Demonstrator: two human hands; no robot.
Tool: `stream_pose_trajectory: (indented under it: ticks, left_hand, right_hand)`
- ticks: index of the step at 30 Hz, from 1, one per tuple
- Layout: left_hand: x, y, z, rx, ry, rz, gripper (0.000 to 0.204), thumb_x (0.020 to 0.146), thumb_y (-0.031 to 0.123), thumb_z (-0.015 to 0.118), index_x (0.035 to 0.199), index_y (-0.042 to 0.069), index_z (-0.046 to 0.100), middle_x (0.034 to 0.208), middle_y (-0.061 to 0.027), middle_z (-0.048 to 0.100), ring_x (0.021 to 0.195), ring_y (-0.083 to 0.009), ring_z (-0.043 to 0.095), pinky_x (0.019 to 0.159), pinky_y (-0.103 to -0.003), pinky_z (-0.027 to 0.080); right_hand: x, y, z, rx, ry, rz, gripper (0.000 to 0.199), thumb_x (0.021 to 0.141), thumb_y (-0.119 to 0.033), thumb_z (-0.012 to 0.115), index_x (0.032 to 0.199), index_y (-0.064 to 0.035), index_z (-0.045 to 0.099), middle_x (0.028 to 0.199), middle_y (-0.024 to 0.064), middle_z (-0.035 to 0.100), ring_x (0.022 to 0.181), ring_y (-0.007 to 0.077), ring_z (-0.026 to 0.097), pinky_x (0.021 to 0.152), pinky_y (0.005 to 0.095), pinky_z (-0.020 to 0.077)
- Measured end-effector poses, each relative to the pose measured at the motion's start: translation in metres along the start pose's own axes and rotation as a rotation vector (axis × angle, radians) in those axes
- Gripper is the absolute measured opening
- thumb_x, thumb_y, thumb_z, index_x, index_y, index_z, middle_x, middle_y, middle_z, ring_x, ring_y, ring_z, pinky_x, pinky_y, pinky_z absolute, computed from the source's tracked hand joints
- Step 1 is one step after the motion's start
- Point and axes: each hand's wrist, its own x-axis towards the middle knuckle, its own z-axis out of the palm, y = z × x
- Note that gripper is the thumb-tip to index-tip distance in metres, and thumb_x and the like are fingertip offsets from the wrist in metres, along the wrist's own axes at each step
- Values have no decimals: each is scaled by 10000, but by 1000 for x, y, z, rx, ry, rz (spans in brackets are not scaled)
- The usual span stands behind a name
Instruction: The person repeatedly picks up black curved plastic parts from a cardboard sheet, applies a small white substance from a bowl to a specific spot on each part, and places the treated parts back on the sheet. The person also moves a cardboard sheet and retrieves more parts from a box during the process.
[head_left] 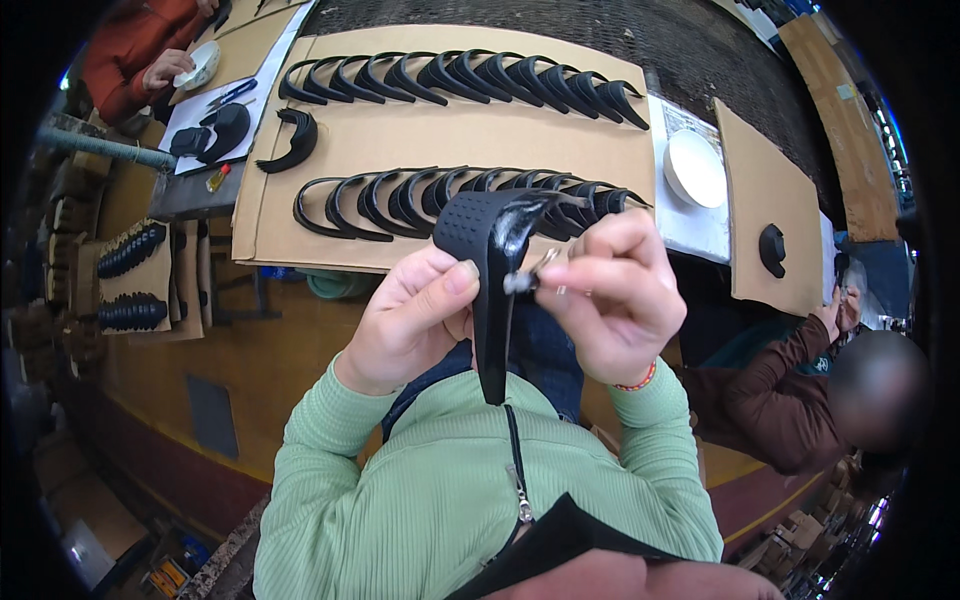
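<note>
Here, the left hand [415, 320] pinches a curved black rubber strip [490, 290] at its textured upper end while the right hand [615, 290], just beside it, grips a small brush [530, 275] at its glossy, wet-looking patch (likely light, floppy, slippery there).

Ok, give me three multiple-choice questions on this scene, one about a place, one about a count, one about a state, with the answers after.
1. Where do the finished curved black pieces lie?
A. on a cardboard sheet
B. in a metal bin
C. on the floor

2. How many long rows do they form on that sheet?
A. one
B. two
C. five

3. What state is the black piece in the left hand?
A. snapped in two
B. wet and glossy on one patch
C. wrapped in paper

Answers: 1 A, they rest on brown cardboard; 2 B, an upper and a lower row; 3 B, it shines where the right hand applies a small brush.
</note>
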Motion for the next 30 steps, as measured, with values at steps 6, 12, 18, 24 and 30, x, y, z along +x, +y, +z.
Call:
stream_pose_trajectory:
  ticks: [6, 12, 18, 24, 30]
  left_hand:
    - [5, 4, -10, -196, -63, 92, 235, 973, 177, 436, 1042, -30, 524, 942, -131, 629, 816, -176, 646, 724, -288, 538]
    - [-4, 20, -38, -122, -54, 282, 197, 949, 137, 460, 1044, -32, 493, 913, -147, 609, 807, -206, 638, 662, -326, 553]
    - [-44, 78, -98, 358, 429, 617, 299, 932, 107, 499, 1199, -24, 473, 1105, -95, 578, 821, -153, 566, 758, -303, 499]
    - [-67, 104, -172, 382, 498, 483, 265, 959, 126, 475, 1214, 58, 505, 1072, -55, 630, 904, -123, 627, 751, -279, 542]
    - [-71, 97, -204, 326, 588, 227, 262, 989, 189, 419, 1131, 2, 537, 976, -117, 656, 849, -180, 658, 766, -302, 559]
  right_hand:
    - [-5, -4, 8, 158, -198, -226, 258, 572, 3, 738, 818, -71, 720, 772, 21, 488, 635, 145, 510, 520, 254, 393]
    - [-18, 2, 8, 212, -461, -40, 226, 593, -32, 780, 804, -95, 730, 794, 41, 508, 680, 176, 528, 593, 283, 429]
    - [-33, 15, -17, 132, -287, 198, 229, 590, 4, 761, 804, -68, 726, 794, 54, 512, 656, 136, 516, 558, 247, 414]
    - [-42, 22, -21, 119, -242, 266, 223, 579, 7, 757, 787, -64, 719, 797, 53, 498, 654, 127, 501, 550, 234, 376]
    - [-40, 24, -19, 107, -249, 271, 215, 582, 0, 758, 786, -56, 716, 800, 60, 499, 663, 133, 504, 558, 233, 380]
